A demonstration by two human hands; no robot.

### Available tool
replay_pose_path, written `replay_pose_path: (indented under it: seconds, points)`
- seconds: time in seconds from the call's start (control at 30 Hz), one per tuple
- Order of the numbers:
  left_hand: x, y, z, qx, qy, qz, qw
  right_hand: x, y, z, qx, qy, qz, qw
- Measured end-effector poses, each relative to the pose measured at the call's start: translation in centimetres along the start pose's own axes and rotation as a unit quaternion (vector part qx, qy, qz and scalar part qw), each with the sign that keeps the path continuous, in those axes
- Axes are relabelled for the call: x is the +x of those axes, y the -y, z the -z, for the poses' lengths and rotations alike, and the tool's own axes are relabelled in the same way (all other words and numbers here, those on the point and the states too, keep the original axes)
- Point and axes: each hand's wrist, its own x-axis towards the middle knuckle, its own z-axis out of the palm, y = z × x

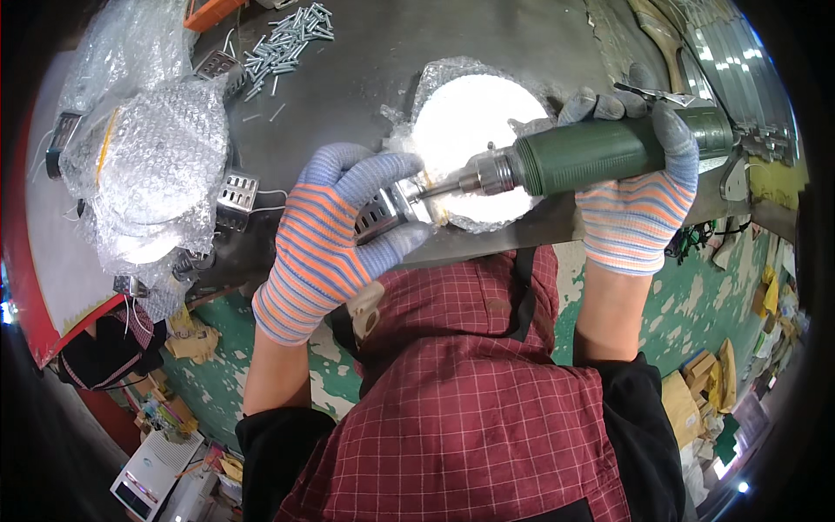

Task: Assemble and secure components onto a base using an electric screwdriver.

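My left hand [317,235], in a striped orange and blue knit glove, is closed around a slotted metal box [376,217] at the table's near edge. In my right hand [635,209], gloved alike, lies a green electric screwdriver [591,157], held level and pointing left. Its bit [442,189] reaches the slotted box between my left thumb and fingers; whether a screw sits at the tip is hidden. Behind the bit, a brightly glaring white round disc [474,109] rests on bubble wrap [452,68], next to the slotted box.
Loose screws [291,43] lie in a heap at the far left, near an orange container [209,12]. Bubble-wrapped round pieces [156,157] are stacked on the left, with another slotted metal box [237,190] beside them. A brush [658,39] and metal strips [739,65] occupy the far right.
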Motion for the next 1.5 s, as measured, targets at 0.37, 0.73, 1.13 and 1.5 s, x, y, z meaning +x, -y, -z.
replay_pose_path:
  seconds: [0.37,0.73,1.13,1.5]
  points:
    - [-0.2,0.1,-0.1,0.012,0.005,0.006,1.000,0.9,-0.5,0.5,-0.024,-0.034,0.041,0.998]
    - [-0.6,-0.2,-0.8,0.073,-0.095,-0.036,0.992,2.4,-1.4,-1.1,-0.025,-0.127,-0.015,0.991]
    - [-2.2,1.9,-1.9,0.114,-0.092,-0.023,0.989,3.6,-2.2,-3.1,-0.086,-0.251,-0.010,0.964]
    - [-1.9,2.1,-1.3,0.147,-0.071,-0.069,0.984,3.4,-1.9,-1.5,-0.068,-0.153,-0.054,0.984]
